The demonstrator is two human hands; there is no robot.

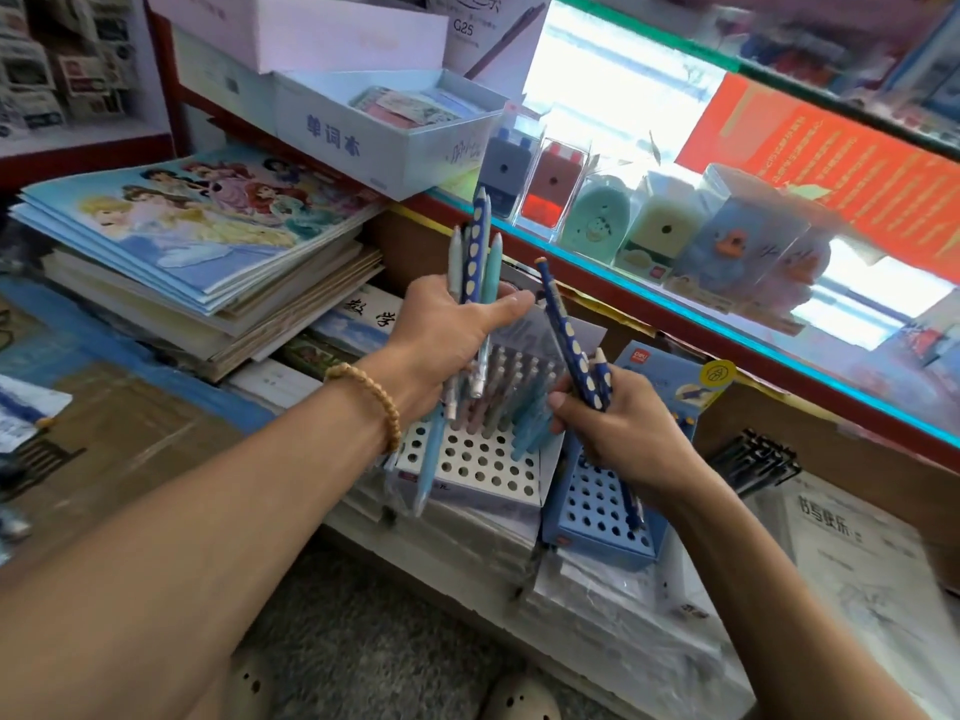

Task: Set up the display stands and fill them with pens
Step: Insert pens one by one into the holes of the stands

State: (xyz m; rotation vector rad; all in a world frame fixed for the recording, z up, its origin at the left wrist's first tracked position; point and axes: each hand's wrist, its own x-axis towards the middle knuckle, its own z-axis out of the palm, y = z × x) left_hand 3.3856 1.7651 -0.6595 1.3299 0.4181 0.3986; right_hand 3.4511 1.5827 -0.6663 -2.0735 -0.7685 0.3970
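My left hand (447, 337) grips a bundle of pens (478, 252), pale blue ones and a dark blue dotted one, held upright above the stands. My right hand (618, 423) holds a dark blue dotted pen (563, 335) and a pale pen, tilted left. Below them stands a white display stand (478, 467) with rows of holes; several pastel pens fill its back rows. To its right sits a blue display stand (597, 511) with holes, one dark pen in it.
Stacked picture books (197, 241) lie at the left. A glass counter edge (675, 304) with boxed sharpeners (665, 226) runs behind. A white box (374, 132) sits above. Black pens (753, 459) lie at the right on wrapped paper packs (857, 563).
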